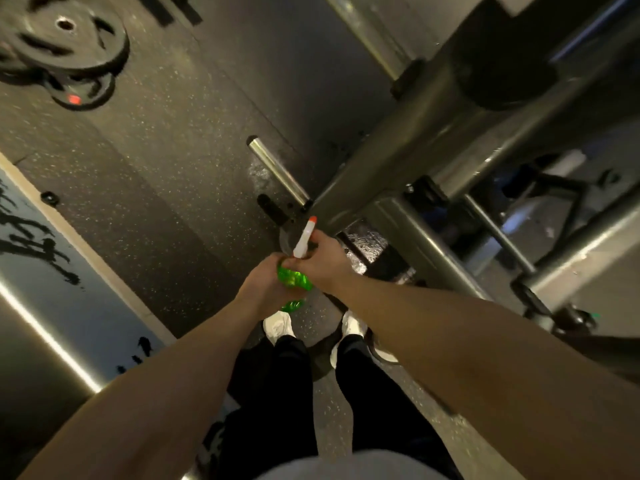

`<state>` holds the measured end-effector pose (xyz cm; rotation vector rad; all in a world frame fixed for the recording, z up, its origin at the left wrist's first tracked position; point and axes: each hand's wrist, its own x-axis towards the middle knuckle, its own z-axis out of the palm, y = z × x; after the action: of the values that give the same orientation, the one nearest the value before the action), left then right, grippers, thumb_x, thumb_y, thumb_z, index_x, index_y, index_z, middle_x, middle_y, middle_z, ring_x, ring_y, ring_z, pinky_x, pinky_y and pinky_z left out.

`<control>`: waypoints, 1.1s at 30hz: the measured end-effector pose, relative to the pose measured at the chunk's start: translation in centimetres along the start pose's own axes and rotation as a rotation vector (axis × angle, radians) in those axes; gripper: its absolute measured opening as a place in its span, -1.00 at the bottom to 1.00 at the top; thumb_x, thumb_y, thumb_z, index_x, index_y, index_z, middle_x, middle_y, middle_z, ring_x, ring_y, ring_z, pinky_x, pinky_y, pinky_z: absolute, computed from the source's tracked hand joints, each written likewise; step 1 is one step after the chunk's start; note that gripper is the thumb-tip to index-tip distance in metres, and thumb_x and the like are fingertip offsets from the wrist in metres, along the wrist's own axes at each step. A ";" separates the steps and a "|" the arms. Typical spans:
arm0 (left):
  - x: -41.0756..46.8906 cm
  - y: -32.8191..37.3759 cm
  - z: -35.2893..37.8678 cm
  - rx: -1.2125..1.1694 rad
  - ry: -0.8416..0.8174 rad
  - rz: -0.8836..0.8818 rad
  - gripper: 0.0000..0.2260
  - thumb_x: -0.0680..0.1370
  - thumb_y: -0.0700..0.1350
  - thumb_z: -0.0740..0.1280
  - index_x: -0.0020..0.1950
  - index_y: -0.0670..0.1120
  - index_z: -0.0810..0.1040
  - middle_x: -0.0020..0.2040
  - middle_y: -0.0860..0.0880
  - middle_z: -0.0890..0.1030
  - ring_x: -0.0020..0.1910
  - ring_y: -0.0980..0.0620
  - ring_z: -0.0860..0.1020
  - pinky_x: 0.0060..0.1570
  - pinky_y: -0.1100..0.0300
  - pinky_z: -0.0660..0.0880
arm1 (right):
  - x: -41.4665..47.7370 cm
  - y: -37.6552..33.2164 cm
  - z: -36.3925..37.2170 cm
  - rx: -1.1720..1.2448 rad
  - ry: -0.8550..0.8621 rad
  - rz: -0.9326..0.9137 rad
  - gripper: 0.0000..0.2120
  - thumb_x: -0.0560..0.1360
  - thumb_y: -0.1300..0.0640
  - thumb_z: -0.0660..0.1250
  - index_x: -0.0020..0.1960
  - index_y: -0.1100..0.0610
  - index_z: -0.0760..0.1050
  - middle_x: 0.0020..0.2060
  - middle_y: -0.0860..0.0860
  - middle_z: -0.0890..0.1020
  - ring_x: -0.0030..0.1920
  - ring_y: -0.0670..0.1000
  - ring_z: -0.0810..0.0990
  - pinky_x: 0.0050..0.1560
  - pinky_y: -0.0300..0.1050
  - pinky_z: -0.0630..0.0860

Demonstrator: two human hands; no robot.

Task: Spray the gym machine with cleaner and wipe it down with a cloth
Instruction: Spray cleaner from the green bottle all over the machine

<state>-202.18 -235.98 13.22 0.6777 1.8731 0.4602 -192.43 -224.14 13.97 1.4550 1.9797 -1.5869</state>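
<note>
Above black trousers [277, 393] and white shoes [278, 325], the left hand [263, 282] curls round the green body of the spray bottle [292, 277]. The right hand [323, 259] wraps its white sprayer head, with the orange nozzle [312, 220] just short of the gym machine [433, 133]. Dark speckled rubber floor [156, 168] spreads beyond, with blurred weight plates [65, 36] far left. The frame's edge cuts off the machine, and the trigger finger is hidden.

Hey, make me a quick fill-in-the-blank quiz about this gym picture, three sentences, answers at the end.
The left hand and right hand hold a spray bottle with a ____ body.
The weight plates lie on the ____.
The person's shoes are ____.
Missing words: green, floor, white.
</note>
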 end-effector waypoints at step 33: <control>9.7 39.1 11.3 0.085 -0.194 0.110 -0.32 0.32 0.07 0.66 0.37 0.09 0.46 0.18 0.08 0.58 0.19 0.01 0.54 0.23 0.00 0.49 | -1.8 5.1 -39.0 0.332 0.379 0.003 -0.67 0.48 -0.02 0.55 0.17 0.06 0.58 -0.01 -0.05 0.69 0.06 -0.04 0.65 0.22 0.03 0.59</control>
<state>-185.11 -199.75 25.34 0.8545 1.6858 0.3731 -172.46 -193.00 27.42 2.0139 1.9598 -1.8158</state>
